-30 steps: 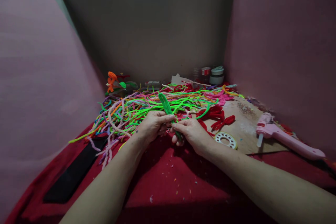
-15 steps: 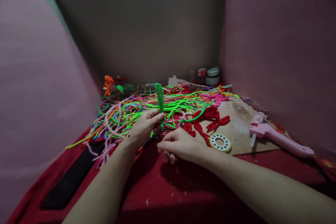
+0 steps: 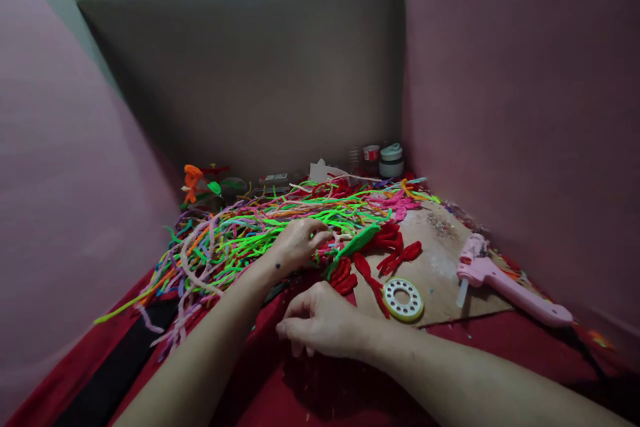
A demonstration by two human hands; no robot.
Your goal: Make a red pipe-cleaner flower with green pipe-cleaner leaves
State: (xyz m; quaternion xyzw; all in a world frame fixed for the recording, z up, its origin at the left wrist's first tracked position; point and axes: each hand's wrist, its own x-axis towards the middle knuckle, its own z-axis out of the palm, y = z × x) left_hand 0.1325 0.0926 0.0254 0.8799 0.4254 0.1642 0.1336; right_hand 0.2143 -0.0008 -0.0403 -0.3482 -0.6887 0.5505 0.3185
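The green leaf (image 3: 359, 241) lay low on the red pieces (image 3: 395, 248), at the near edge of the pile (image 3: 235, 235) of pipe cleaners. Its long axis ran on a slant, with the stem end toward me and to the left and the broad tip away and to the right. It was just to the right of my left hand (image 3: 299, 245), whose fingertips (image 3: 323, 237) came close to the stem end. That hand was loosely curled, palm down on the pile, and I could not tell whether it pinched the stem or only rested beside it.

My right hand (image 3: 320, 325) sat nearer my body on the cloth (image 3: 310, 393), knuckles up and fingers (image 3: 290, 331) tucked under. Nothing showed in it. The leaf was beyond it and slightly right, well apart, so the left hand was much the closer of the two.

The ring (image 3: 403, 299) lay on the board (image 3: 445, 267) to the right of the leaf, and the glue gun (image 3: 500, 278) lay farther right.

Half a second earlier the left hand had held the leaf upright above the pile, and now the leaf was tipped down flat toward the right. The right hand had drawn back toward me, away from the left. The view had also lifted, so everything sat lower in the frame.
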